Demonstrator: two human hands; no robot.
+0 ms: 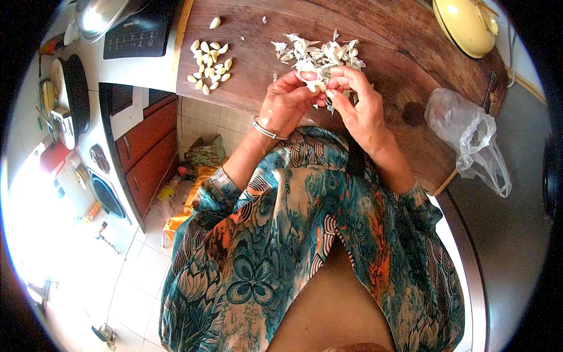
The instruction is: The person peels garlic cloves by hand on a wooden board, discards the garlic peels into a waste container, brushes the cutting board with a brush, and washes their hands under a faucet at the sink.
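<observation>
Between the fingertips of both hands is a garlic clove (pixel 316 86) with pale skin on it. My left hand (pixel 286 98) pinches it from the left, a bracelet on its wrist. From the right, my right hand (pixel 359 102) grips the same clove with thumb and fingers. Just beyond the hands lies a heap of papery garlic skins (pixel 322 54) on the wooden table (pixel 387 41). Farther left, several peeled garlic cloves (pixel 209 63) form a loose group, with a single peeled clove (pixel 215 23) above them.
A clear plastic bag (pixel 463 126) lies at the table's right side. At the far right edge is a yellow bowl (pixel 467 26). A black cooktop (pixel 139 35) stands left of the table, above red drawers (pixel 148 144).
</observation>
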